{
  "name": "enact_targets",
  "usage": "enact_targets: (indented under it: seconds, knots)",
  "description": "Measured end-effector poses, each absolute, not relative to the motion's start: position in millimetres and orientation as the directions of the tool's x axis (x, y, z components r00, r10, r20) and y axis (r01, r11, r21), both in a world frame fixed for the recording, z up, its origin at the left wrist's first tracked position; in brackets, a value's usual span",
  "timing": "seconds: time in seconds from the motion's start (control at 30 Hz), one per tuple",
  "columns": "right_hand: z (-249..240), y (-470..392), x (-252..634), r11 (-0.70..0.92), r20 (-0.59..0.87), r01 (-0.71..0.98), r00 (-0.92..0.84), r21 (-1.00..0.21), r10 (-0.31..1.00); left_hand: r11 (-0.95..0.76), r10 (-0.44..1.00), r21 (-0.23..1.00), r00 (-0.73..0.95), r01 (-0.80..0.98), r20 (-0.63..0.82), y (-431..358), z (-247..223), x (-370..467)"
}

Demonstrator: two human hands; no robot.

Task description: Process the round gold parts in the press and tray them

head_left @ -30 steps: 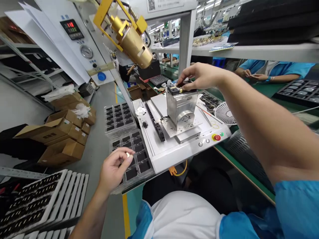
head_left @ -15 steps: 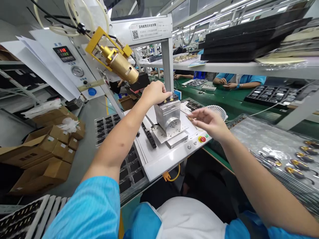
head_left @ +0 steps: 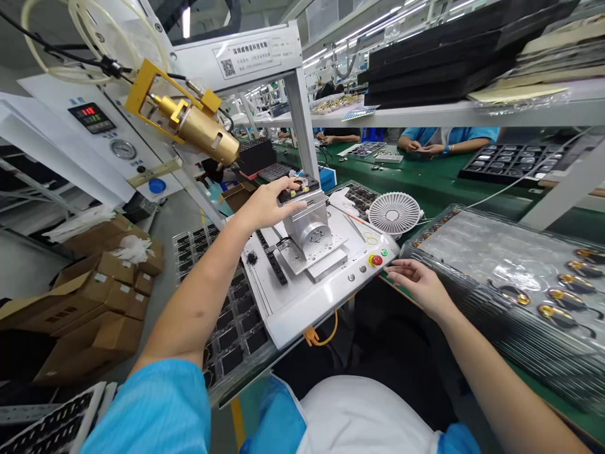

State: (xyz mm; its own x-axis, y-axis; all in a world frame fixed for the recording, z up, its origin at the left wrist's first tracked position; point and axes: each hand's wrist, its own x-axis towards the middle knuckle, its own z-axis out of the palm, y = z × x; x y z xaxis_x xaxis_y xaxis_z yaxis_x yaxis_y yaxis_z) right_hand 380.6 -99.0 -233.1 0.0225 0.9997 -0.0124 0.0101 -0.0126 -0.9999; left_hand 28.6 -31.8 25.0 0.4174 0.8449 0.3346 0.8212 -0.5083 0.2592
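My left hand (head_left: 269, 205) is at the left side of the metal fixture block (head_left: 307, 224), its thumb and fingers spread on either side of the black top piece (head_left: 302, 186). The thumb lies along the block's upper front edge. My right hand (head_left: 423, 287) hovers near the front right corner of the white machine base (head_left: 302, 309), fingers stretched out, close to the red button (head_left: 377, 260) and the green button (head_left: 384, 253). I see nothing held in it. A brass dispensing barrel (head_left: 208, 133) hangs tilted above and left of the block.
A stack of clear trays (head_left: 477, 252) with small coiled parts stands to the right. Behind the base is a white round fan (head_left: 395, 213). Trays of black parts (head_left: 236, 309) lie to the left. Cardboard boxes (head_left: 94, 290) sit on the floor. Co-workers' hands (head_left: 428, 148) show across the bench.
My right hand has moved right and toward me, away from the block; the small thing at its fingertips no longer shows. My left hand has slid off the top to the block's left side, fingers spreading.
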Motion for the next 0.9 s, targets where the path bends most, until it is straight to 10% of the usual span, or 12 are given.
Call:
enact_targets:
  seconds: [0.2,0.43,0.7,0.9]
  knots:
    - [-235,-80,374,-0.005,-0.083,0.664,-0.085,-0.748,0.993,-0.565,0.807,0.245,0.465,0.788,0.364,-35,17,26]
    - [-232,-82,357,0.049,-0.079,0.859,-0.103,-0.509,0.992,-0.702,0.691,0.412,0.417,0.581,0.591,-124,-55,26]
    - [-236,-102,363,0.065,-0.072,0.659,-0.179,-0.749,0.981,-0.188,0.946,0.947,0.309,0.261,0.103,-222,-197,65]
    - [-244,-177,312,0.263,0.226,0.055,-0.364,-0.963,0.904,0.121,0.974,0.949,0.219,-0.292,-0.057,-231,-244,96]
